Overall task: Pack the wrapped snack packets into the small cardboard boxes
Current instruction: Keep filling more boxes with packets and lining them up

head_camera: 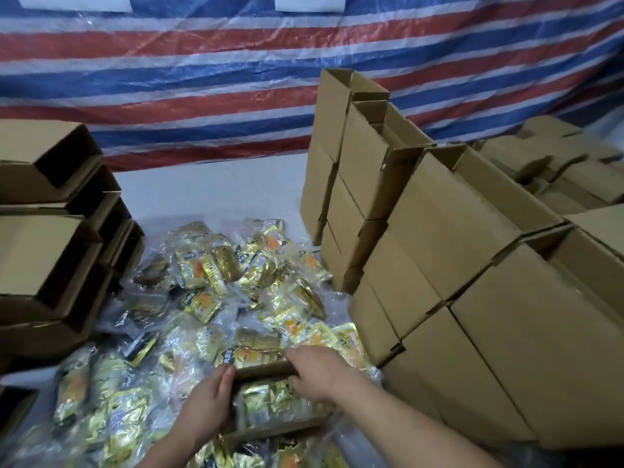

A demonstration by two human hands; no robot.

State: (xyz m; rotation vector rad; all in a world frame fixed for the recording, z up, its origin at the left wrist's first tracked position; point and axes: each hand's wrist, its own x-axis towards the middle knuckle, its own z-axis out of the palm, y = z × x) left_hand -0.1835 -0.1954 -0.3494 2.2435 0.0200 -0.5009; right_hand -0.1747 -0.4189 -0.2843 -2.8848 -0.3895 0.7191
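Snack packets (pixel 216 298) — gold wrapped, heaped loose on plastic sheet, some inside small open box (pixel 270 400) low centre, left hand (pixel 206 403) gripping its left wall, right hand (pixel 320 373) curled over far rim, box stacks (pixel 472 265) right.
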